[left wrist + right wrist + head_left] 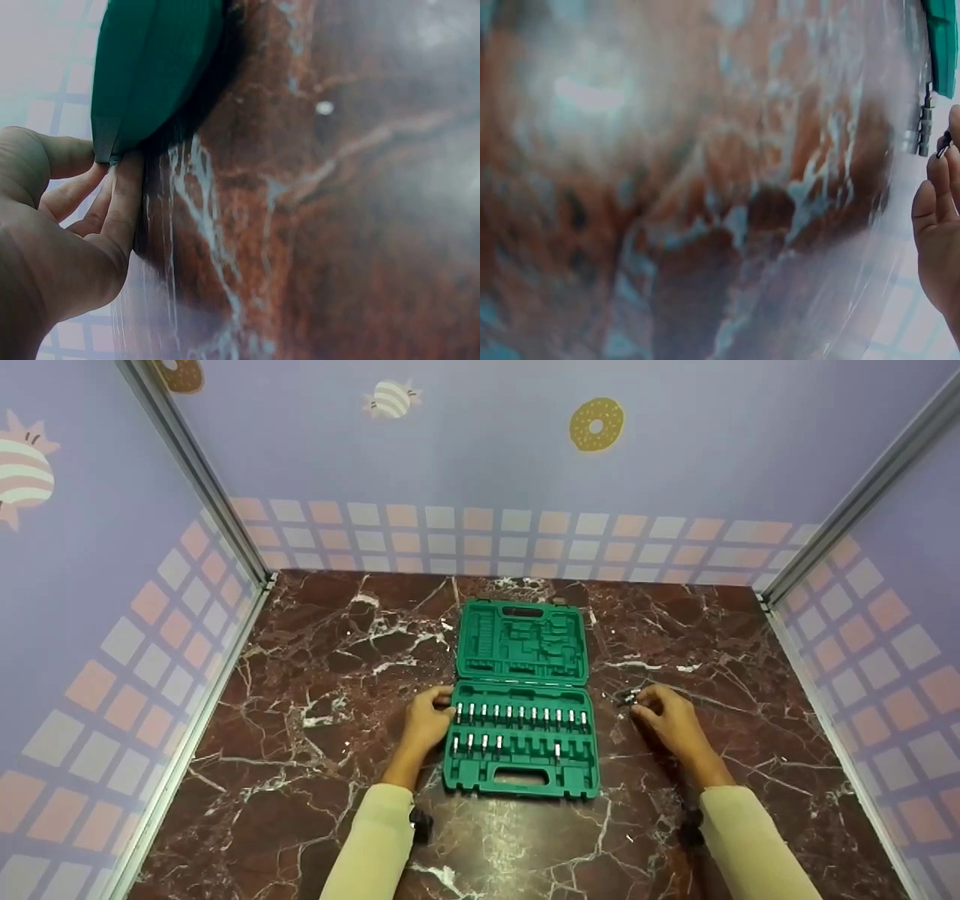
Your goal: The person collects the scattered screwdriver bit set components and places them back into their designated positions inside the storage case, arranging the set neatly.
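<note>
An open green plastic case [469, 775] lies on the table with its lid folded back. Metal sockets or bits [521, 717] fill its upper row; in the lower row several stand at the left and one toward the right, among bare slots. My left hand [427, 723] grips the case's left edge between thumb and fingers, as the left wrist view also shows. To the right of the case, my right hand [673, 721] pinches a small dark metal piece [944, 142]. Close to those fingertips lie a few loose metal pieces [628, 697]; their exact kind is too small to tell.
The table [315, 780] has a dark red marble pattern. Purple patterned walls [487, 450] enclose it at the back, left and right, with metal posts [202, 472] in the corners. The case lid [523, 668] has bare moulded recesses.
</note>
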### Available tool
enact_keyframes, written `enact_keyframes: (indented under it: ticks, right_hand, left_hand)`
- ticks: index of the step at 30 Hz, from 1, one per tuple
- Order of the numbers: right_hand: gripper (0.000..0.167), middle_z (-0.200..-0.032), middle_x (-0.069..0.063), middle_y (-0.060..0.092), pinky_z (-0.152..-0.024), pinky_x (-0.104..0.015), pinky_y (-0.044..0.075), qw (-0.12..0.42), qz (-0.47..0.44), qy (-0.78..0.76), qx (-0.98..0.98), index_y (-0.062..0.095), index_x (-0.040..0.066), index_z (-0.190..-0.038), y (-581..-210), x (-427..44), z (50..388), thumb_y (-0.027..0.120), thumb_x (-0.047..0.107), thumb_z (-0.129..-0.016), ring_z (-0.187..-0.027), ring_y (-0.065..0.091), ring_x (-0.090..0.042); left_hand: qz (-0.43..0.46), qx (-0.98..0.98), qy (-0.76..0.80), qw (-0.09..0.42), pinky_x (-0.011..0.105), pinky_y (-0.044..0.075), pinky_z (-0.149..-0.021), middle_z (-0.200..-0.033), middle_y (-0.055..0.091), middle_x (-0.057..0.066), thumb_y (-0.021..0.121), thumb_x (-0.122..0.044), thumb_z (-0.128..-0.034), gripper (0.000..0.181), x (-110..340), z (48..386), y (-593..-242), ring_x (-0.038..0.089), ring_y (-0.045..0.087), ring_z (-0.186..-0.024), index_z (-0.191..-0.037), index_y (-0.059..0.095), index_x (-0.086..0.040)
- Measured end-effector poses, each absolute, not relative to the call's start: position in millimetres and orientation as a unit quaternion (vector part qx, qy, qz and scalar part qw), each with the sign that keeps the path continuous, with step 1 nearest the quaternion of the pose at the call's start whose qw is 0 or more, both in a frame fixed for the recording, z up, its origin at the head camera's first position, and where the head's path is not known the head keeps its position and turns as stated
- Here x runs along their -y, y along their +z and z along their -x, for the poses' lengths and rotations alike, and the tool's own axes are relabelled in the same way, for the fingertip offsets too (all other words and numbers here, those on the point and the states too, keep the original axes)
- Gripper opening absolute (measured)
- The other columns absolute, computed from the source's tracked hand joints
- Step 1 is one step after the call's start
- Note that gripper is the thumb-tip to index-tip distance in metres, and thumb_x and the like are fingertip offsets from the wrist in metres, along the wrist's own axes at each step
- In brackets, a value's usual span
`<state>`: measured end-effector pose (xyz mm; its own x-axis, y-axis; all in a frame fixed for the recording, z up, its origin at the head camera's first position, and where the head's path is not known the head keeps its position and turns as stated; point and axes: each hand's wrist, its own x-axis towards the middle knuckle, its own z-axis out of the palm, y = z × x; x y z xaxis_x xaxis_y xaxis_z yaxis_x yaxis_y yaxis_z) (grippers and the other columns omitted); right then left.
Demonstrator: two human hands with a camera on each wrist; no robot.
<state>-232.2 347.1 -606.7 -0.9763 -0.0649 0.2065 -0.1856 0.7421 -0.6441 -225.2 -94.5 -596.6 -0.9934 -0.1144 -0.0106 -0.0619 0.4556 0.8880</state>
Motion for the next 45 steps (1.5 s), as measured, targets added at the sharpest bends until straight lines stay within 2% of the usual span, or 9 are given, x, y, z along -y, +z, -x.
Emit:
enact_keyframes:
  ticks: [7,14,20,24,27,33,38,45]
  right_hand:
    - [0.021,-0.102,-0.009,0.075,-0.079,-0.027,0.053,0.053,-0.083,0.384,0.918,0.073,0.006,-0.115,-597,-333,228,0.074,0.013,-0.096,-0.091,0.069,-0.022]
    - [0.02,-0.098,-0.008,0.074,-0.076,-0.025,0.053,0.026,-0.086,0.427,0.9,0.072,0.005,-0.113,-586,-316,226,0.074,0.016,-0.096,-0.085,0.068,-0.017]
    - [0.017,-0.095,-0.011,0.071,-0.071,-0.024,0.053,-0.006,-0.104,0.473,0.875,0.069,0.002,-0.108,-578,-299,224,0.074,0.012,-0.095,-0.081,0.065,-0.015]
    - [0.016,-0.096,-0.02,0.07,-0.071,-0.032,0.059,-0.039,-0.118,0.509,0.852,0.065,-0.006,-0.107,-562,-283,217,0.071,0.004,-0.096,-0.083,0.069,-0.029]
    - [0.016,-0.098,-0.025,0.069,-0.075,-0.037,0.061,-0.067,-0.122,0.528,0.838,0.062,-0.011,-0.106,-544,-269,210,0.069,-0.001,-0.096,-0.086,0.07,-0.033]
    - [0.018,-0.103,-0.029,0.069,-0.077,-0.023,0.058,-0.101,-0.155,0.539,0.822,0.063,-0.012,-0.109,-556,-254,212,0.069,-0.003,-0.095,-0.089,0.071,-0.023]
    - [0.017,-0.105,-0.024,0.072,-0.075,-0.019,0.056,-0.113,-0.193,0.516,0.827,0.068,-0.005,-0.107,-566,-237,210,0.074,0.001,-0.093,-0.092,0.072,-0.026]
    - [0.012,-0.103,-0.012,0.074,-0.075,-0.023,0.058,-0.129,-0.216,0.491,0.834,0.072,0.005,-0.103,-564,-211,207,0.076,0.008,-0.093,-0.094,0.074,-0.022]
  left_hand:
    - [-0.045,0.851,-0.522,0.029,0.047,0.056,-0.088,-0.104,0.074,0.016,0.068,0.004,-0.0888,0.032,95,224,-596,0.032,0.071,-0.095,-0.119,0.075,-0.004]
    - [-0.046,0.851,-0.522,0.029,0.046,0.056,-0.089,-0.104,0.075,0.016,0.068,0.004,-0.0877,0.033,95,224,-595,0.031,0.071,-0.095,-0.119,0.075,-0.004]
    - [-0.05,0.851,-0.523,0.023,0.047,0.056,-0.09,-0.105,0.075,0.016,0.069,0.004,-0.088,0.033,95,225,-596,0.031,0.071,-0.097,-0.12,0.075,-0.004]
    - [-0.05,0.852,-0.521,0.021,0.047,0.056,-0.091,-0.107,0.075,0.017,0.069,0.004,-0.0888,0.033,95,225,-596,0.032,0.071,-0.098,-0.121,0.074,-0.003]
    - [-0.052,0.852,-0.52,0.02,0.047,0.056,-0.092,-0.108,0.075,0.017,0.068,0.004,-0.0898,0.033,95,224,-596,0.033,0.071,-0.1,-0.121,0.074,-0.003]
    - [-0.049,0.85,-0.524,0.027,0.048,0.056,-0.091,-0.106,0.075,0.017,0.068,0.005,-0.089,0.032,94,223,-595,0.033,0.071,-0.099,-0.12,0.074,-0.003]
    - [-0.051,0.848,-0.526,0.021,0.048,0.056,-0.089,-0.106,0.074,0.016,0.068,0.004,-0.0901,0.032,94,222,-596,0.032,0.071,-0.097,-0.12,0.074,-0.003]
    - [-0.055,0.848,-0.527,0.02,0.047,0.056,-0.09,-0.107,0.074,0.016,0.068,0.003,-0.0903,0.032,95,224,-596,0.031,0.07,-0.099,-0.121,0.074,-0.005]
